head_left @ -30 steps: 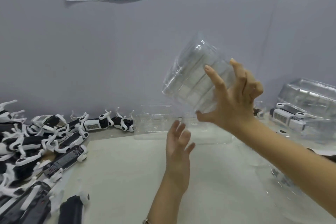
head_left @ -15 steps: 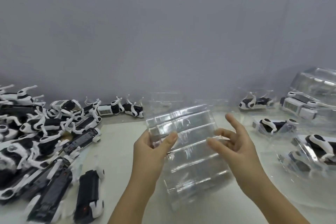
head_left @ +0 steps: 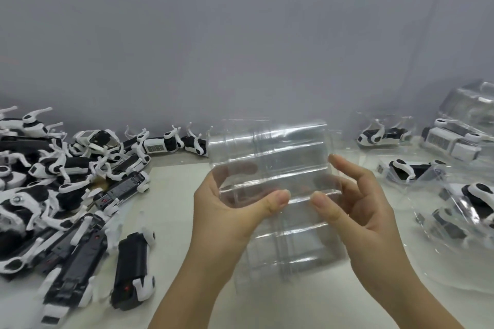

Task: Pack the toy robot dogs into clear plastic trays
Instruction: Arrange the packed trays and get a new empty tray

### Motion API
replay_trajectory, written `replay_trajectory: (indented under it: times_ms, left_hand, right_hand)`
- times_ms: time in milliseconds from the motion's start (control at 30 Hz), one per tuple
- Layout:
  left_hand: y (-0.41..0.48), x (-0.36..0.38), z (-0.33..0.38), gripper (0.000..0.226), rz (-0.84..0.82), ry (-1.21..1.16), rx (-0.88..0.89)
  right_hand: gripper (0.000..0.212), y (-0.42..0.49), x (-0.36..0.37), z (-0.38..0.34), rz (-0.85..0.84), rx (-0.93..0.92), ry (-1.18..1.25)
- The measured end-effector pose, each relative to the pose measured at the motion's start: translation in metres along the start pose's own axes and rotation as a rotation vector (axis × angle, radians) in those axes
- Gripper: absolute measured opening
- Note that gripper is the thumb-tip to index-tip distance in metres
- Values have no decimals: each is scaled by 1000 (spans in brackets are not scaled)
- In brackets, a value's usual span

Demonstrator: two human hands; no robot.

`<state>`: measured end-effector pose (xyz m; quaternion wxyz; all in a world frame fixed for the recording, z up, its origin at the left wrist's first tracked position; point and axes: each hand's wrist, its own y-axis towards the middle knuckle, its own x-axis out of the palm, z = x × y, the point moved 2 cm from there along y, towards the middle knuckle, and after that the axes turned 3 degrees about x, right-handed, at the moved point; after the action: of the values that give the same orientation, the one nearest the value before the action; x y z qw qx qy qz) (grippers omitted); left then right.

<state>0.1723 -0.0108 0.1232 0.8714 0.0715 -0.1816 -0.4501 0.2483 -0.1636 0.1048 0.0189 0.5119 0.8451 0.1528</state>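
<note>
I hold a stack of clear plastic trays (head_left: 283, 157) in front of me above the table. My left hand (head_left: 232, 211) grips its left side, thumb on the near face and fingers behind. My right hand (head_left: 355, 203) holds the right side, thumb pressed on the near face next to the left thumb, fingers curled at the right edge. A heap of black-and-white toy robot dogs (head_left: 56, 189) lies on the left of the table. One dog (head_left: 133, 264) lies nearest my left forearm.
Packed clear trays with dogs inside (head_left: 465, 203) crowd the right side, with more at the back right (head_left: 385, 135). A pale mat (head_left: 171, 211) covers the table under my hands. A grey wall (head_left: 240, 35) closes off the far edge.
The tray stack came down from high in my right hand alone to chest height. My left hand has taken hold of it, and both thumbs now meet on its near face.
</note>
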Motion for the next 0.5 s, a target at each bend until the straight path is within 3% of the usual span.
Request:
replay_trajectory:
  times_ms: [133,267,433,500]
  left_hand:
    - [0,0,5,46,21,-45,25]
    - [3,-5,4,54,28,-36,23]
    - [8,-11,4,48,42,-39,29]
    - [9,-13,6,59,48,-37,35]
  right_hand:
    - [49,2,1,-9,39,-34,24]
    - [48,5,0,-10,85,-41,30]
    - [48,14,-3,-13,99,-34,99]
    - [44,17,-5,-15,104,-49,116]
